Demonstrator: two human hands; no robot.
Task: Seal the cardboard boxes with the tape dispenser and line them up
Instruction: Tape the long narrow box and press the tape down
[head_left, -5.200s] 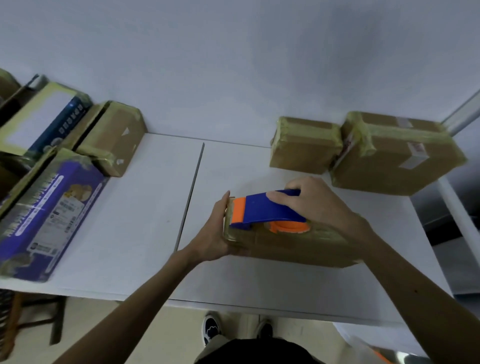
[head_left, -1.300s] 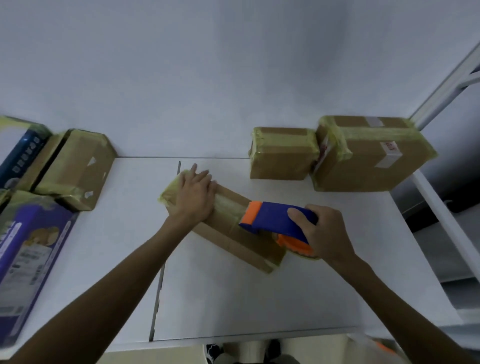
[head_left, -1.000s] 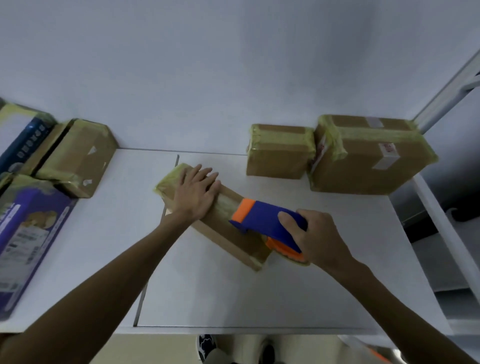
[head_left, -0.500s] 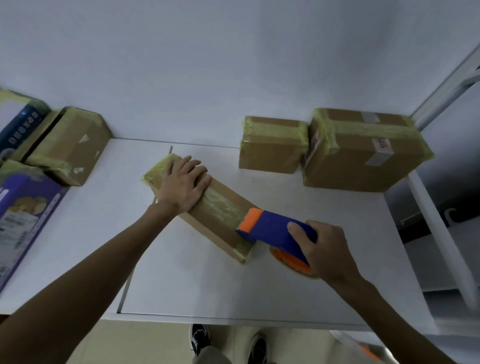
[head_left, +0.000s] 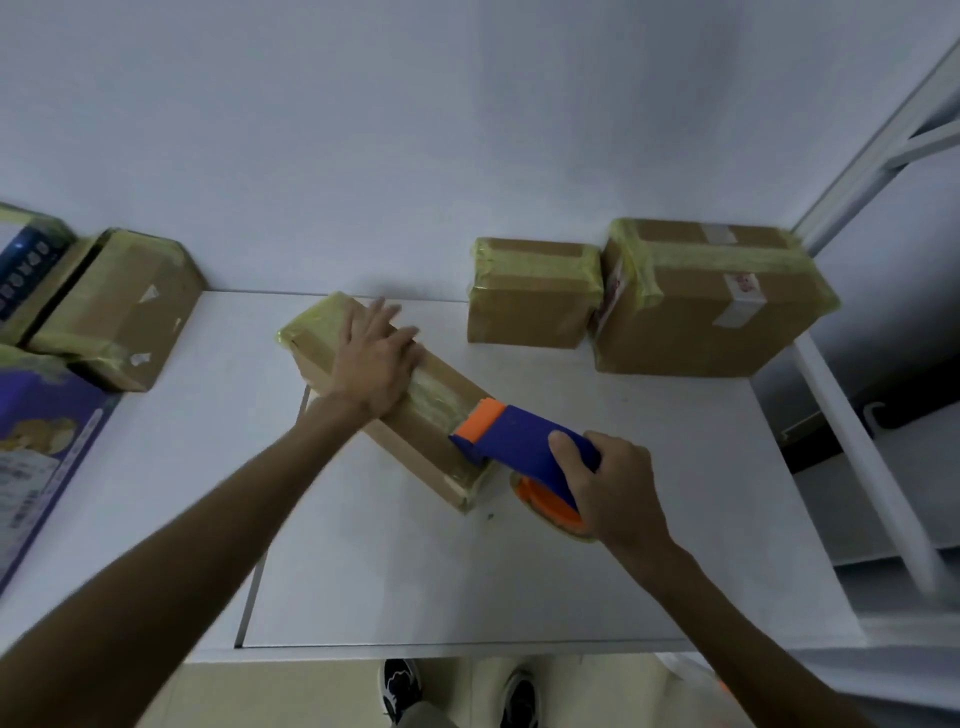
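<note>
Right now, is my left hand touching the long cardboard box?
Touching. The head view shows the left hand lying flat, fingers straight, on the taped top of the long cardboard box.

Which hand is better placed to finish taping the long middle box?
Right. The right hand grips the tape dispenser at the near end of the long box; the left hand lies flat on the box, only steadying it.
</note>
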